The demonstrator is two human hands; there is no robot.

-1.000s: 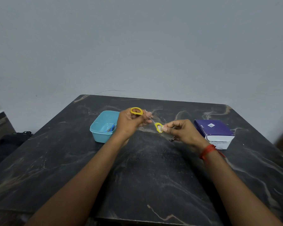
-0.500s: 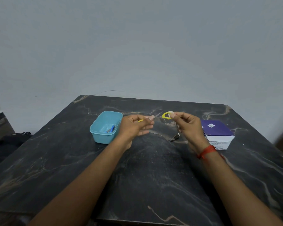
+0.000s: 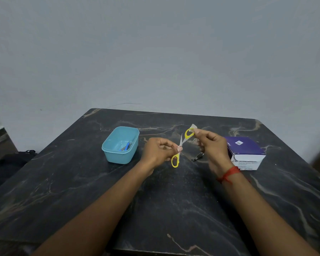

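Small scissors with yellow handles [image 3: 181, 145] are held in the air above the dark marble table [image 3: 174, 209], blades spread apart. My left hand [image 3: 158, 152] pinches them near the pivot, and one yellow loop hangs below it. My right hand [image 3: 210, 146] pinches the other yellow loop together with a small whitish pad [image 3: 193, 126] pressed against it.
A light blue plastic tub [image 3: 121, 145] with blue-handled tools inside stands to the left. A purple and white box [image 3: 245, 153] sits at the right. A small metal nail clipper [image 3: 198, 157] lies on the table between my hands. A dark bag [image 3: 13, 159] lies on the floor at the left.
The scissors have been turned and spread open between my hands. My right hand rose with one loop and the whitish pad; the other loop now hangs below my left hand.
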